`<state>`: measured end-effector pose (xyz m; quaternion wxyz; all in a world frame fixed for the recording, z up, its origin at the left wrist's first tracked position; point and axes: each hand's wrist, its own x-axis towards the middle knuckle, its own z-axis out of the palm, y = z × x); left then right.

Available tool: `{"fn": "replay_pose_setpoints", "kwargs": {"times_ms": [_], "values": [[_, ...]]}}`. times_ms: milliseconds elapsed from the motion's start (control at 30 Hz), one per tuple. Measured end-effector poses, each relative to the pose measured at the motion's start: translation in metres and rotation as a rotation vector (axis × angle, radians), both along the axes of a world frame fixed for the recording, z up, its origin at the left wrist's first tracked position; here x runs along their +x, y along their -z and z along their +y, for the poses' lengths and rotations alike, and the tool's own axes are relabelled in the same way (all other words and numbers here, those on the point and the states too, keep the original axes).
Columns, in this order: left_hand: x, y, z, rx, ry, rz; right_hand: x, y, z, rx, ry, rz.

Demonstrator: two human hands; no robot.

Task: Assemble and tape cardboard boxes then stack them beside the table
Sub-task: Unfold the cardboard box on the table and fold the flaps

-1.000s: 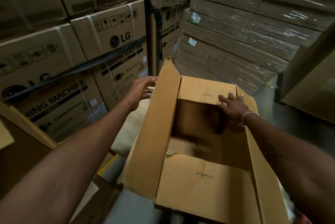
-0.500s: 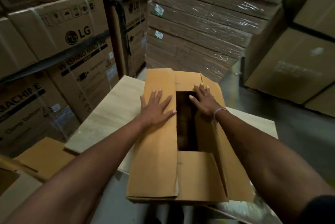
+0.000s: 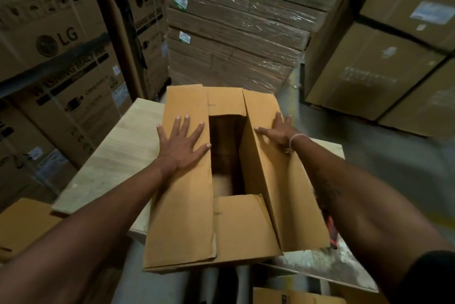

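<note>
Cardboard box point(image 3: 182, 205) amid stacked cartons point(image 3: 61, 40)

Dim warehouse light, warm brown cast, glare streaks on shrink-wrapped pallet stack point(image 3: 234, 32), deep shadow inside open cardboard box point(image 3: 225, 151), soft motion blur on stacked cartons at right point(image 3: 384, 67) and floor, wide-angle bending at edges, dark corners, slightly soft overall
</note>
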<state>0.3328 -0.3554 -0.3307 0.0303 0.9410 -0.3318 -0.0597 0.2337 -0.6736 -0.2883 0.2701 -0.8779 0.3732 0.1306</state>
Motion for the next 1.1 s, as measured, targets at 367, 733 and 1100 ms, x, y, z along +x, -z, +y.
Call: {"fn": "replay_pose_setpoints", "kwargs": {"times_ms": [367, 733, 1100], "values": [[0.002, -0.003, -0.001, -0.02, -0.011, 0.02, 0.047, -0.145, 0.072, -0.354, -0.34, -0.133], [-0.002, -0.016, 0.006, -0.014, -0.052, 0.165, 0.006, 0.012, 0.142, -0.196, -0.368, 0.007], [-0.065, -0.014, -0.005, 0.018, -0.199, 0.257, -0.039, 0.033, 0.127, -0.472, -0.528, -0.092]]}}
